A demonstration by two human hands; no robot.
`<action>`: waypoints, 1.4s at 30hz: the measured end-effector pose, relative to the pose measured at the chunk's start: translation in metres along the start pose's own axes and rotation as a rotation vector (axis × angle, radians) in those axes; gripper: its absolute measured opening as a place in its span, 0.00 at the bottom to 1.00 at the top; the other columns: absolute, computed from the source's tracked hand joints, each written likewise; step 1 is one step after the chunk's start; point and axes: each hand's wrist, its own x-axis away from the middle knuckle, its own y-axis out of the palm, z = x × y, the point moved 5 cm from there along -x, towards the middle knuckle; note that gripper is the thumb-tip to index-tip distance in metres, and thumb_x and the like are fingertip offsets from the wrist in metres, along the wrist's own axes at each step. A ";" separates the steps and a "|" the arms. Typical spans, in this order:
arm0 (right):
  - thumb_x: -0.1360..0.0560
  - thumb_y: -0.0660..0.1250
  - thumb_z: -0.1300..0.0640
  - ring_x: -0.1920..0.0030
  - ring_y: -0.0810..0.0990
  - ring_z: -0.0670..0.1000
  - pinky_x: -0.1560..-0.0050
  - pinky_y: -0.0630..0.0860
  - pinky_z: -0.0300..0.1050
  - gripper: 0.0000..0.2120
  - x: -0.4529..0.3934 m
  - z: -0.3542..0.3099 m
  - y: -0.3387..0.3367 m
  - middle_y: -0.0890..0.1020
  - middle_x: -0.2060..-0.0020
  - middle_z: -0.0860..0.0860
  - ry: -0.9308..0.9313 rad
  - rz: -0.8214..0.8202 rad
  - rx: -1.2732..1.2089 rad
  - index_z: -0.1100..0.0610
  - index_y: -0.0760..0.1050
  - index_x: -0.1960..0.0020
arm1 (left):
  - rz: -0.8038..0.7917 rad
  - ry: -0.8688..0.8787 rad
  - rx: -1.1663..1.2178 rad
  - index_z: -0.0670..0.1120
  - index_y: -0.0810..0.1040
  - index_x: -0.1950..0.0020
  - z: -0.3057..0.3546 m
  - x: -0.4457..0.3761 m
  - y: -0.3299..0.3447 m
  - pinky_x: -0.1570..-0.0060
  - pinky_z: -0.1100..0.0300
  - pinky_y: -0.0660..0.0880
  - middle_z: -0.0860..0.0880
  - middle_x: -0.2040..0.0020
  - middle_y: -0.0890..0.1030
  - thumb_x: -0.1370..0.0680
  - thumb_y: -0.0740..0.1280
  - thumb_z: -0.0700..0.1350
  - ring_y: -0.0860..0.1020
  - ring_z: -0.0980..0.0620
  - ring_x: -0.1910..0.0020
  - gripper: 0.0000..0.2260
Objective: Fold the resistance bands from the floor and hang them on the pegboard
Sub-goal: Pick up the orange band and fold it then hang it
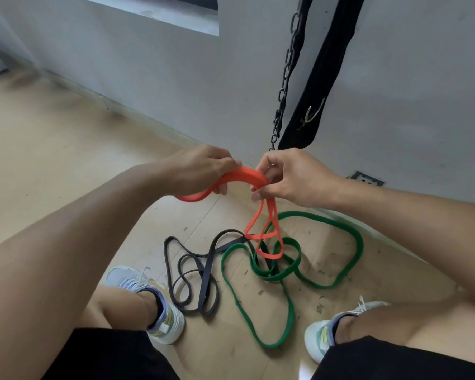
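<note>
An orange resistance band [246, 176] is held up between both hands above the floor. My left hand [200, 168] grips a folded bundle of it. My right hand [291, 176] pinches its other end, and loose orange loops hang down from there to the floor. A green band [340, 278] lies in wide loops on the wooden floor below, and a black band [203, 281] lies tangled beside it on the left. The pegboard is out of view.
I crouch with one shoe [154, 303] left of the bands and the other shoe [329, 333] to the right. A black chain [285, 75] and a black strap with a metal hook [313, 105] hang against the white wall [409, 91]. Debris specks dot the floor.
</note>
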 end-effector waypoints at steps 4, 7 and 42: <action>0.30 0.82 0.58 0.60 0.88 0.46 0.48 0.86 0.51 0.11 0.004 -0.009 0.007 0.89 0.61 0.48 -0.054 -0.005 0.033 0.50 0.82 0.53 | 0.005 0.041 -0.067 0.49 0.81 0.56 0.004 -0.003 0.014 0.63 0.58 0.72 0.51 0.63 0.85 0.21 0.64 0.63 0.79 0.53 0.66 0.19; 0.27 0.80 0.59 0.59 0.89 0.45 0.48 0.86 0.50 0.13 0.006 -0.013 0.008 0.89 0.60 0.48 -0.070 -0.009 -0.023 0.53 0.78 0.48 | 0.016 0.076 -0.158 0.49 0.79 0.56 0.005 -0.006 0.015 0.70 0.65 0.68 0.52 0.64 0.82 0.24 0.70 0.60 0.74 0.59 0.71 0.15; 0.28 0.80 0.60 0.53 0.90 0.51 0.42 0.85 0.56 0.09 -0.003 0.006 0.002 0.90 0.57 0.51 -0.057 -0.027 -0.133 0.55 0.86 0.50 | 0.207 0.151 -0.259 0.49 0.79 0.54 0.011 -0.006 0.011 0.70 0.61 0.63 0.53 0.66 0.76 0.24 0.74 0.54 0.71 0.56 0.68 0.10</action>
